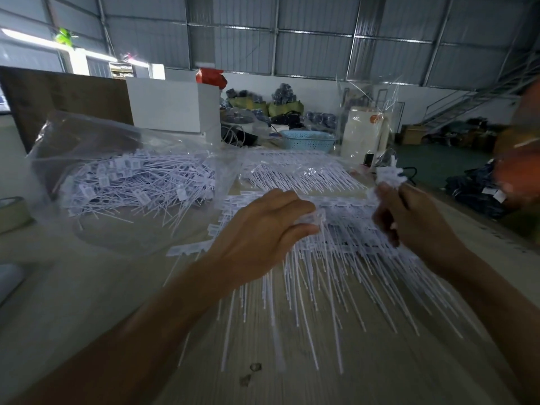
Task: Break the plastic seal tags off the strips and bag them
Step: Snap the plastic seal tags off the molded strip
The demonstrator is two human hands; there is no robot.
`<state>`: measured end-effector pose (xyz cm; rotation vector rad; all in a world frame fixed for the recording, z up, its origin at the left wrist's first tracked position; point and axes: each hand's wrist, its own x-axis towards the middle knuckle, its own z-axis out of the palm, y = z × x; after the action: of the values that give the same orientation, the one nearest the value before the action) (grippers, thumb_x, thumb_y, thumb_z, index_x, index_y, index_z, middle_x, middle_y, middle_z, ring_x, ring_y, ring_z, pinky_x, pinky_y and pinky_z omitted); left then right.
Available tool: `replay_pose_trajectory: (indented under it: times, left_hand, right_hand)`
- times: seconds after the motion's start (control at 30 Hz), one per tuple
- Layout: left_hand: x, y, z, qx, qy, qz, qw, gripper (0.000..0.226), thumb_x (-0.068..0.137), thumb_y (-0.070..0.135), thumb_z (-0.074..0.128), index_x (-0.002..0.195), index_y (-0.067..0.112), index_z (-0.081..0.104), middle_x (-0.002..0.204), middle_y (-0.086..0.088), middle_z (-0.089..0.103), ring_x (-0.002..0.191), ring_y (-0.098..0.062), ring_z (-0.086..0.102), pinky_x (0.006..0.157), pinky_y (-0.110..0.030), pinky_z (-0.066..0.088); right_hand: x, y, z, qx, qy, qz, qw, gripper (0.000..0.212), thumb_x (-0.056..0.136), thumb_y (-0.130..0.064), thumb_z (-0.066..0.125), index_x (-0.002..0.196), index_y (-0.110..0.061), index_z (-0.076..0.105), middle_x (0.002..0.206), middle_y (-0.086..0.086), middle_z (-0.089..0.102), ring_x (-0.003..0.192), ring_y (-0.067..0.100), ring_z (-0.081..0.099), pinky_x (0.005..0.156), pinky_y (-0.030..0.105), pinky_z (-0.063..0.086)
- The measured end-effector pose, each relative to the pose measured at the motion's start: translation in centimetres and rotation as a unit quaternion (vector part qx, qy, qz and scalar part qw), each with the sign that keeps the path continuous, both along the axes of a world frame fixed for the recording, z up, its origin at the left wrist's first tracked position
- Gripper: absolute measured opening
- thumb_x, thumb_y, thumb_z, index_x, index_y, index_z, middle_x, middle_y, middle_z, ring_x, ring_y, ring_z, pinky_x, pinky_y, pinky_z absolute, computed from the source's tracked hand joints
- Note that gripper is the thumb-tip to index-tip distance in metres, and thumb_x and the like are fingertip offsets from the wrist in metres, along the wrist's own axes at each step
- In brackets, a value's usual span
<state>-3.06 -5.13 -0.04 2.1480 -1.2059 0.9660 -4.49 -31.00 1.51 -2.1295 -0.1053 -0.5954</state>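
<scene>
so we're mid-batch here. our left hand (263, 226) is curled around the head end of a white plastic seal tag strip (314, 219), pinching it between thumb and fingers, with the long thin tails hanging down toward 6 o'clock. our right hand (409, 217) is at 3 o'clock from it, fingers closed on a small clump of white tag heads (388, 176) sticking out above the knuckles. under both hands sits the big spread of unbroken white strips (336, 276) on the pale wooden tabletop (87, 302).

the clear plastic bag (122, 171) with the loose finished tags is over at 10 o'clock, mouth facing us, well apart from both hands.

what we reckon could go wrong: the tails are all tangled into each other, so yanking one strip could drag its neighbours off the pile. also the bag is a fair reach away, and a floppy mouth means a handful could catch the edge and scatter on the table. and snapping too many at once could tear a head instead of breaking clean.
</scene>
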Motion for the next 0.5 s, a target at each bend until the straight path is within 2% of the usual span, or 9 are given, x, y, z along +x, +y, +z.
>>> replay_pose_trajectory:
  times: [0.13, 0.2, 0.3, 0.4, 0.5]
  left_hand:
    - [-0.2, -0.8, -0.3, -0.009, -0.015, 0.004, 1.000, 0.026, 0.091, 0.029, 0.069, 0.107, 0.008, 0.070, 0.096, -0.003, 0.064, 0.089, -0.020, 0.056, 0.074, -0.039, 0.050]
    - [-0.1, -1.1, -0.1, -0.022, -0.022, 0.016, 0.999, 0.024, 0.089, 0.027, 0.072, 0.105, 0.010, 0.071, 0.094, -0.003, 0.064, 0.086, -0.018, 0.055, 0.074, -0.030, 0.045]
    - [-0.3, -1.0, 0.2, -0.042, 0.015, 0.047, 0.998, 0.021, 0.085, 0.028, 0.076, 0.098, 0.013, 0.067, 0.089, 0.006, 0.061, 0.082, -0.007, 0.045, 0.068, -0.017, 0.034]
    - [-0.4, -0.7, 0.5, -0.054, 0.033, 0.042, 0.997, 0.019, 0.085, 0.028, 0.076, 0.091, 0.014, 0.064, 0.084, 0.013, 0.055, 0.078, -0.005, 0.046, 0.066, -0.019, 0.035]
    - [-0.3, -0.1, 0.7, -0.026, 0.058, 0.002, 0.998, 0.022, 0.090, 0.032, 0.071, 0.106, 0.017, 0.067, 0.100, 0.008, 0.065, 0.092, -0.008, 0.056, 0.080, -0.021, 0.042]
  right_hand:
    - [-1.0, 5.0, -0.5, 0.056, 0.035, 0.136, 0.989, 0.039, 0.103, -0.043, 0.041, 0.077, -0.017, 0.054, 0.050, -0.008, 0.046, 0.040, 0.003, 0.037, 0.039, 0.017, 0.031]
    - [-1.4, 6.6, -0.8, 0.127, 0.089, 0.182, 0.971, 0.045, 0.100, -0.051, 0.042, 0.067, -0.025, 0.057, 0.050, -0.009, 0.038, 0.042, 0.006, 0.029, 0.041, 0.019, 0.026]
    - [-2.1, 7.5, -0.8, 0.204, 0.155, 0.220, 0.941, 0.055, 0.091, -0.067, 0.041, 0.068, -0.020, 0.060, 0.053, -0.005, 0.034, 0.045, 0.010, 0.024, 0.041, 0.020, 0.024]
    - [-2.3, 7.7, -1.0, 0.164, 0.116, 0.227, 0.953, 0.051, 0.091, -0.064, 0.048, 0.067, -0.021, 0.061, 0.054, -0.005, 0.040, 0.044, 0.007, 0.031, 0.042, 0.017, 0.030]
    - [-2.2, 7.6, -0.9, 0.170, 0.069, 0.190, 0.964, 0.040, 0.090, -0.052, 0.057, 0.063, -0.024, 0.061, 0.056, -0.001, 0.046, 0.046, 0.009, 0.037, 0.044, 0.021, 0.031]
